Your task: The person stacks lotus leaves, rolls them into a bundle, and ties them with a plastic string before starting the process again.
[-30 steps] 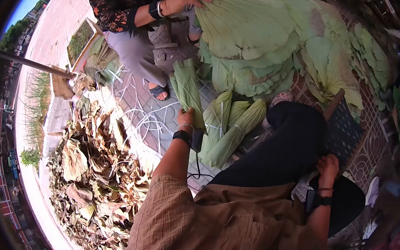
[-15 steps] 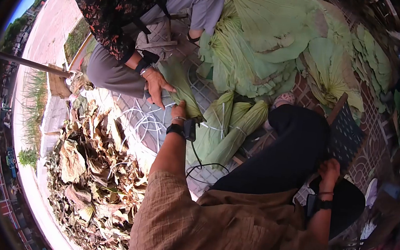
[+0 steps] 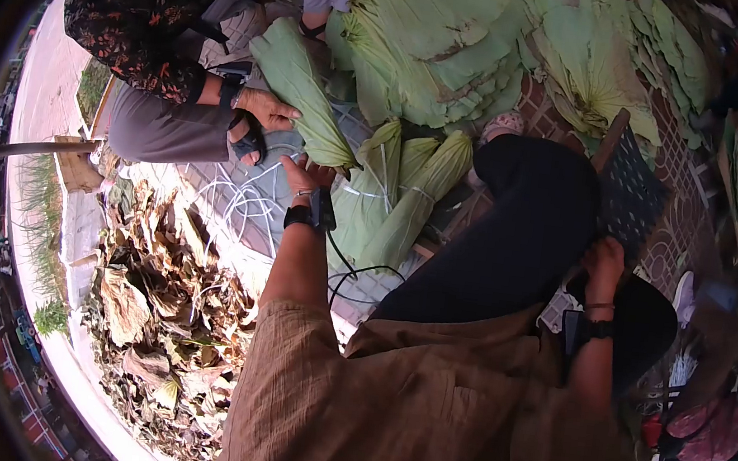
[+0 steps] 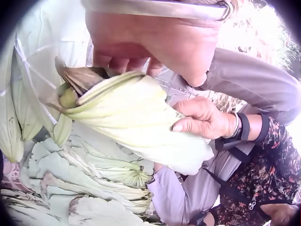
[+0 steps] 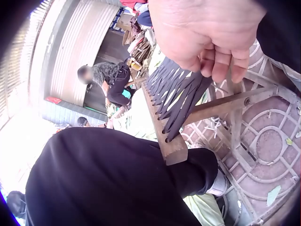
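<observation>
A rolled bundle of green lotus leaves (image 3: 299, 86) slants in front of my left hand (image 3: 307, 176). Another person's hand (image 3: 269, 110) grips its side, thumb on the near face in the left wrist view. My left thumb stands apart, and my fingers (image 4: 127, 65) are partly hidden behind the bundle's folded brown end (image 4: 75, 94). Down by my thigh, my right hand (image 3: 605, 262) hangs with loosely bent fingers and holds nothing. It is close to the dark woven strap seat (image 5: 181, 92) of a wooden-framed stool (image 5: 167, 146).
Tied leaf bundles (image 3: 408, 203) lie beside my knee. Flat leaves (image 3: 435, 47) are spread out in front. White strings (image 3: 240, 202) lie on the paving, near a heap of dry brown leaves (image 3: 158, 325). A dark cord (image 3: 364, 271) hangs from my left wrist device.
The other person's hand has come down from the flat leaves to grip the bundle. My left hand, which held its lower end, has loosened, with the thumb spread away. My right hand stays put.
</observation>
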A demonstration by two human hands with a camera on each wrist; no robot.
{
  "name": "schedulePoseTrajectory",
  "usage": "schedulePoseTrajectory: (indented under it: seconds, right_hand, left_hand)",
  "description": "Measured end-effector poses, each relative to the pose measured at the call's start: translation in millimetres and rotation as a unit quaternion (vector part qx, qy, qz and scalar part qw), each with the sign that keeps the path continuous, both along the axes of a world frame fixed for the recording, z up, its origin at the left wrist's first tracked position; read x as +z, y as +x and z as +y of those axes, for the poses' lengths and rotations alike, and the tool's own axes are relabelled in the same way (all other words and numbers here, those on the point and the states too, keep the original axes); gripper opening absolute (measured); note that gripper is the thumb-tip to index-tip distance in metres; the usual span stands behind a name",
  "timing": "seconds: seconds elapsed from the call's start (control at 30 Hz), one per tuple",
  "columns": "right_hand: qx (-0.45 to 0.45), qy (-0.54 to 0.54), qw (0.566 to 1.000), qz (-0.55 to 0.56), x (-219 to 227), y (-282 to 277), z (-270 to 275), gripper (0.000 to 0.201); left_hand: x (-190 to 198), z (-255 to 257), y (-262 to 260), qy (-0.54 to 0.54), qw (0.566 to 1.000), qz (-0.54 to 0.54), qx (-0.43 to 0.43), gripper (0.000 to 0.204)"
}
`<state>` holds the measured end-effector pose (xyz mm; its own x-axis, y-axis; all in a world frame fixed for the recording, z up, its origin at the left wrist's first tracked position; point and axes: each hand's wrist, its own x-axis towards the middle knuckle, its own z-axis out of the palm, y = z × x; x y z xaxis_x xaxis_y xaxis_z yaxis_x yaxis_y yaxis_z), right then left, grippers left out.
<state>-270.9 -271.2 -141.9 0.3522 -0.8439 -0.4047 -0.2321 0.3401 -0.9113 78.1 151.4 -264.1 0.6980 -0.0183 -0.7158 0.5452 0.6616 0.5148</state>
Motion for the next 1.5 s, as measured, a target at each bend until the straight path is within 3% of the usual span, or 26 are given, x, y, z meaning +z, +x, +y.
schedulePoseTrajectory:
  seconds: [0.03, 0.1, 0.13, 0.2, 0.23, 0.3, 0.37, 0.5, 0.57, 0.6, 0.63, 0.7, 0.73, 0.8, 0.93, 1.0, 1.03, 1.1, 1.13, 1.17, 1.27, 1.37, 1.4, 1.43, 1.5]
  right_hand:
    - [-0.005, 0.002, 1.000, 0.008, -5, -5, -3, 0.027]
    - [0.004, -0.027, 0.999, 0.037, 0, 1, 1, 0.027]
    - [-0.009, -0.013, 0.999, 0.029, 5, 4, 5, 0.028]
    - [-0.014, -0.012, 0.999, 0.041, 5, 7, 3, 0.028]
    - [-0.016, -0.011, 0.999, 0.051, 5, 7, 3, 0.028]
    - [-0.014, -0.014, 0.998, 0.059, 5, 8, 3, 0.027]
    - [-0.012, -0.018, 0.998, 0.067, 6, 9, 3, 0.026]
    - [-0.020, -0.024, 0.998, 0.060, 8, 11, 3, 0.028]
    - [-0.021, -0.022, 0.998, 0.049, 9, 14, 4, 0.028]
    - [-0.025, -0.011, 0.999, 0.047, 11, 15, 5, 0.028]
    - [-0.030, 0.000, 0.999, 0.044, 13, 16, 6, 0.028]
    - [-0.030, -0.003, 0.999, 0.035, 6, 13, 2, 0.027]
    - [-0.025, -0.006, 0.999, 0.033, 1, 12, 0, 0.027]
    - [-0.029, -0.009, 0.999, 0.026, -3, 10, -1, 0.027]
    - [-0.032, -0.023, 0.998, 0.041, 8, 13, 3, 0.026]
    - [-0.037, -0.027, 0.999, 0.020, 17, 18, 6, 0.024]
    - [-0.031, -0.033, 0.999, 0.009, 21, 20, 8, 0.023]
    - [-0.043, -0.029, 0.998, -0.032, 32, 24, 12, 0.022]
    - [-0.043, -0.030, 0.996, -0.066, 36, 26, 13, 0.021]
    - [-0.057, -0.028, 0.996, -0.071, 36, 27, 13, 0.021]
    - [0.011, -0.191, 0.980, -0.053, 17, 22, 1, 0.028]
    - [-0.020, -0.287, 0.958, -0.007, 55, 29, 17, 0.039]
    - [-0.007, -0.356, 0.934, 0.020, 66, 28, 16, 0.052]
    - [-0.021, -0.356, 0.934, 0.018, 76, 26, 18, 0.052]
    - [-0.010, -0.518, 0.850, 0.094, 111, 24, 26, 0.065]
  left_hand:
    - [9, -5, -8, 0.002, 0.995, 0.071, 0.063, 0.077]
    - [-18, 1, -20, 0.014, 0.996, 0.090, 0.018, 0.067]
    - [-25, -4, -29, 0.107, 0.982, 0.105, -0.115, 0.062]
    - [-26, -22, -50, 0.276, 0.895, 0.075, -0.341, 0.054]
    - [-24, -33, -68, 0.351, 0.830, 0.035, -0.433, 0.050]
    - [-62, -40, -97, 0.400, 0.736, -0.117, -0.533, 0.051]
    - [-51, -60, -120, 0.471, 0.620, -0.137, -0.613, 0.055]
    - [-57, -83, -146, 0.552, 0.594, -0.138, -0.568, 0.052]
    - [-53, -90, -140, 0.531, 0.522, -0.112, -0.658, 0.047]
    - [-47, -89, -137, 0.513, 0.518, -0.127, -0.672, 0.042]
    - [-45, -87, -136, 0.516, 0.514, -0.133, -0.672, 0.042]
    - [-54, -82, -127, 0.525, 0.554, -0.165, -0.625, 0.039]
    - [-56, -78, -121, 0.531, 0.547, -0.178, -0.623, 0.039]
    - [-47, -67, -114, 0.515, 0.599, -0.216, -0.574, 0.038]
    - [6, -58, -90, 0.542, 0.546, -0.235, -0.594, 0.036]
    - [26, -53, -79, 0.535, 0.567, -0.269, -0.565, 0.032]
    - [36, -54, -73, 0.538, 0.556, -0.279, -0.568, 0.032]
    - [66, -61, -64, 0.540, 0.570, -0.366, -0.499, 0.029]
    - [110, -77, -65, 0.565, 0.533, -0.393, -0.492, 0.026]
    - [126, -86, -60, 0.564, 0.523, -0.402, -0.497, 0.026]
    - [166, -114, -48, 0.549, 0.495, -0.552, -0.385, 0.026]
    - [214, -155, -46, 0.531, 0.433, -0.652, -0.324, 0.026]
    - [231, -169, -45, 0.524, 0.413, -0.659, -0.346, 0.028]
    - [246, -183, -50, 0.518, 0.405, -0.669, -0.347, 0.028]
    - [276, -210, -66, 0.516, 0.349, -0.700, -0.349, 0.029]
